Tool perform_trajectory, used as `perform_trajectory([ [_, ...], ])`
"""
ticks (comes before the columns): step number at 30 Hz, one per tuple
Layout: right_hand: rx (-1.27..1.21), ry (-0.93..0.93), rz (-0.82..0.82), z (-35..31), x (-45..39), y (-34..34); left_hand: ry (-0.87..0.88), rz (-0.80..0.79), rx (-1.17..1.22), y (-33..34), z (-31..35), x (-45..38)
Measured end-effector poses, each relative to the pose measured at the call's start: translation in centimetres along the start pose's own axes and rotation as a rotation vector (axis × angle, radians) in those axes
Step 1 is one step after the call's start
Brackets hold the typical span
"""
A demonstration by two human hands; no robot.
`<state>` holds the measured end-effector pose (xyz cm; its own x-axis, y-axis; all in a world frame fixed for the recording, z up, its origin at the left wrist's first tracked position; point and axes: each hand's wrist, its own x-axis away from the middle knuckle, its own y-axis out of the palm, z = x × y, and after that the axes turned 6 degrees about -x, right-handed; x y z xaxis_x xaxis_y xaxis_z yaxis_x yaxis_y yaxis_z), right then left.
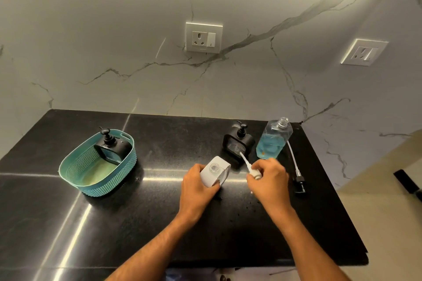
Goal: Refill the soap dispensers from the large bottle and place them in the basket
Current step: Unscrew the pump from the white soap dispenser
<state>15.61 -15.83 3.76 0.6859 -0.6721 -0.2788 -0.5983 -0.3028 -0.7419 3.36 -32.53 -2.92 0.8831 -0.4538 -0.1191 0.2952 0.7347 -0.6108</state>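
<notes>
From the single wide-angle camera on my head I look forward and steeply down, close over the glossy black stone counter point(68, 223), the veined white marble wall point(114, 29) bowing ahead, perhaps by lens distortion, my forearms entering from below.

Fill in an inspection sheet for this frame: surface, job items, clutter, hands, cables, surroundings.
Surface: black countertop, glossy, bare in front.
Job items: teal basket holds one black dispenser; second black dispenser stands outside; white dispenser open, pump out; large bottle uncapped, partly full of blue liquid.
Clutter: black pump with tube lying right of the bottle.
Hands: left hand grips the white dispenser; right hand holds the white pump.
Cables: nothing seen.
Surroundings: marble wall, two sockets.
</notes>
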Motion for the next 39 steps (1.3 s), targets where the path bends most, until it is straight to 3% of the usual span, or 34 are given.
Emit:
perform_trajectory([
  [7,-0.007,0.172,-0.034,4.2,4.3,6.3,-0.09,0.087,-0.072,1.9,0.8,1.9],
  [25,-0.007,0.133,-0.133,6.6,4.7,8.6,-0.113,0.074,-0.029,4.1,1.1,3.4],
  [34,-0.187,0.059,0.071,8.1,2.0,6.1,-0.091,0.096,0.004,3.9,0.8,2.2],
  [39,-0.4,0.136,0.246,11.0,-2.3,3.8,-0.052,0.092,0.102,3.2,0.3,-0.5],
])
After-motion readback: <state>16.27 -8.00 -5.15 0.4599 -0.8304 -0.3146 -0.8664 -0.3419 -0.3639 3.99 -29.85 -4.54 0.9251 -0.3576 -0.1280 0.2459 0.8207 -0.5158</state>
